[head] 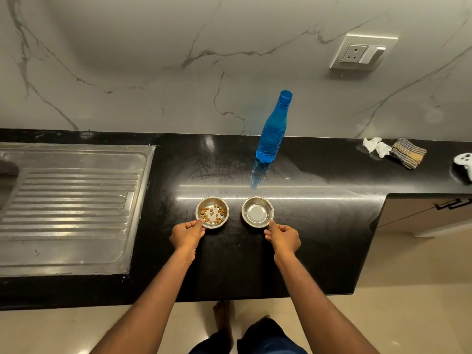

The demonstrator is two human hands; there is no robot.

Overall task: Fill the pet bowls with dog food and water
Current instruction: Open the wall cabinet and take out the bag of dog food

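Two small steel bowls stand side by side on the black counter (319, 238). The left bowl (204, 221) holds several brown kibble pieces (212, 213). The right bowl (257, 212) has a shiny bottom; whether water is in it I cannot tell. My left hand (187, 235) pinches the near rim of the left bowl. My right hand (283, 237) pinches the near rim of the right bowl. A blue plastic bottle (272, 134) stands upright behind the bowls near the wall, its mouth uncapped.
A steel sink drainboard (69, 208) fills the counter's left side. At the back right lie crumpled white tissue (375, 145), a checked cloth (408, 153) and a white game controller (466, 162). A wall socket (362, 53) sits on the marble backsplash. A cabinet (421, 213) lies to the right.
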